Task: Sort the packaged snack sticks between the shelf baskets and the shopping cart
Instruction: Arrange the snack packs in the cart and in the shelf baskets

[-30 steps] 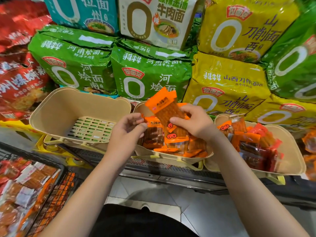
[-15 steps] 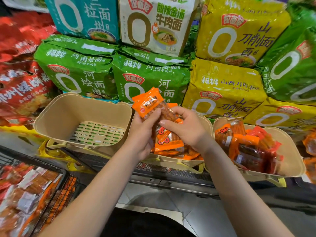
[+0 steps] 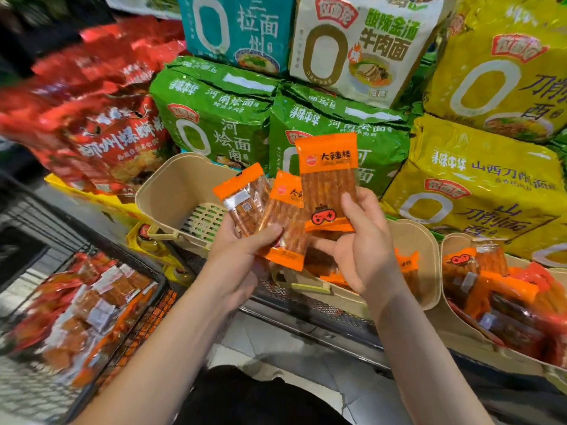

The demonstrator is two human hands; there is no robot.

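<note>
Holding upright snack-stick pack (image 3: 327, 182) pinched in right hand (image 3: 362, 250), long axis vertical. Left hand (image 3: 242, 243) grips two packs (image 3: 270, 213) fanned just left of it. Shopping cart (image 3: 92, 305) lies down-left, nearer left hand; empty basket (image 3: 181, 191) just beyond.

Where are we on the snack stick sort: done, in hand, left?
Done: the shopping cart already holds a pile of packs, and the left basket looks empty. In hand: the left hand holds two packs, and the right hand holds one pack upright. Left: the middle basket and the right basket still contain packs.
</note>
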